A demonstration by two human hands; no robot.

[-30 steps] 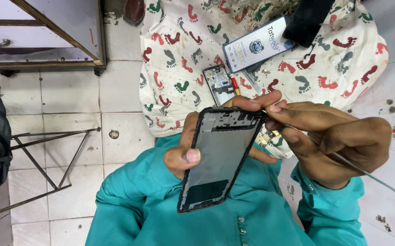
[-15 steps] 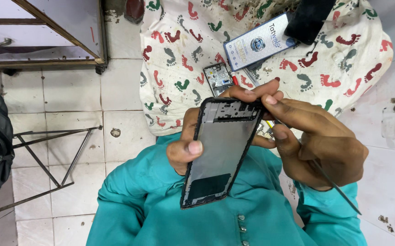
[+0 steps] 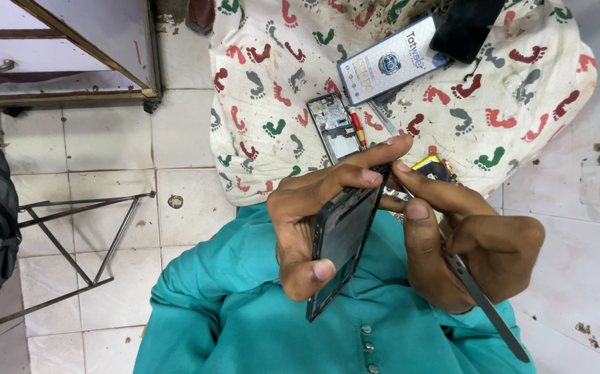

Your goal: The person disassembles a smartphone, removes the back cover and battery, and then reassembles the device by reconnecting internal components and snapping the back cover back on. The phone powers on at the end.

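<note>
Turning edge-on toward us, the black rectangular phone frame (image 3: 341,239) now sits almost upright in our left hand (image 3: 307,221), fingers closed around it; half a second ago we saw it flatter. Our right hand (image 3: 466,235) pinches thin metal tweezers (image 3: 483,305) at its top edge. Beyond, on the footprint-patterned white cloth (image 3: 279,83) over the tiled floor, lie a bare phone chassis (image 3: 333,126) and a blue-white box (image 3: 390,66).
</note>
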